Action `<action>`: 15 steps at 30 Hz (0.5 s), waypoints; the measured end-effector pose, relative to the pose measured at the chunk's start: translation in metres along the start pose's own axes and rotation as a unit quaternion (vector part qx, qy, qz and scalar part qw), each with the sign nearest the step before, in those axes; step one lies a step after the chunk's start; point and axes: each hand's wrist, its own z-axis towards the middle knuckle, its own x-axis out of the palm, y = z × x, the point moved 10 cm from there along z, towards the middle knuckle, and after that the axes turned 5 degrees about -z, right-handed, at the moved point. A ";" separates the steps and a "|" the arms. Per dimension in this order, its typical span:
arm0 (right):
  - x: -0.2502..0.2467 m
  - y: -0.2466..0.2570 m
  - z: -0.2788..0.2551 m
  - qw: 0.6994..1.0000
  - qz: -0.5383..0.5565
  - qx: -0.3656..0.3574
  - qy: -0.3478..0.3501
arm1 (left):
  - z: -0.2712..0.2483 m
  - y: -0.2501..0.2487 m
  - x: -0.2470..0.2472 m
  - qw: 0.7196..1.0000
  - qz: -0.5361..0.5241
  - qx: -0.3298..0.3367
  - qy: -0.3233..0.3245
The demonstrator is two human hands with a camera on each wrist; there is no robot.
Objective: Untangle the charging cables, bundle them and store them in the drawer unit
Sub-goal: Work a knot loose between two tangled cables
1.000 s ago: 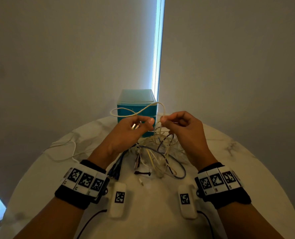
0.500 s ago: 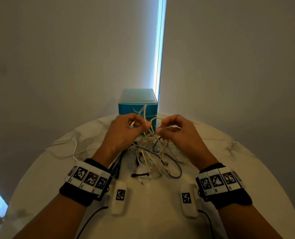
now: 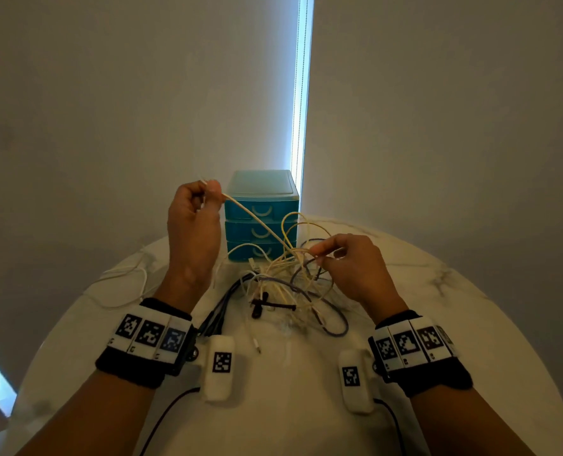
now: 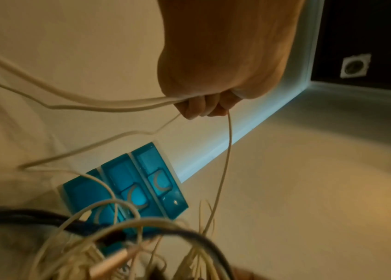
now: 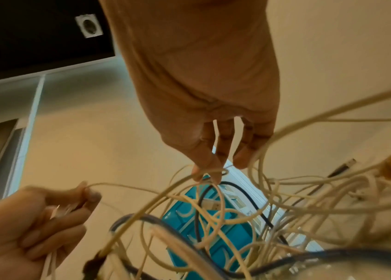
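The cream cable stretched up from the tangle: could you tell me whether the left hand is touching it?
Touching. The head view shows the left hand pinching the cream cable at its fingers.

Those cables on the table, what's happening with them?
A person is untangling a pile of charging cables on a round marble table. The left hand pinches one cream cable and holds it raised and taut out of the knot, while the right hand pinches strands in the tangle. The blue drawer unit behind is closed; nothing is bundled yet.
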 end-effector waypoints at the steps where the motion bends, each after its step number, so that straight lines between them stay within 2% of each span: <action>1: -0.002 -0.002 0.000 1.000 0.002 0.007 -0.003 | 0.002 0.001 -0.002 1.000 -0.006 -0.006 0.000; 7: 0.009 0.006 0.001 1.000 0.007 -0.009 0.021 | 0.003 -0.002 -0.007 0.998 -0.048 -0.032 -0.010; 15: 0.009 0.037 -0.013 0.992 0.110 -0.059 0.030 | -0.008 -0.002 0.006 0.989 -0.104 -0.100 0.028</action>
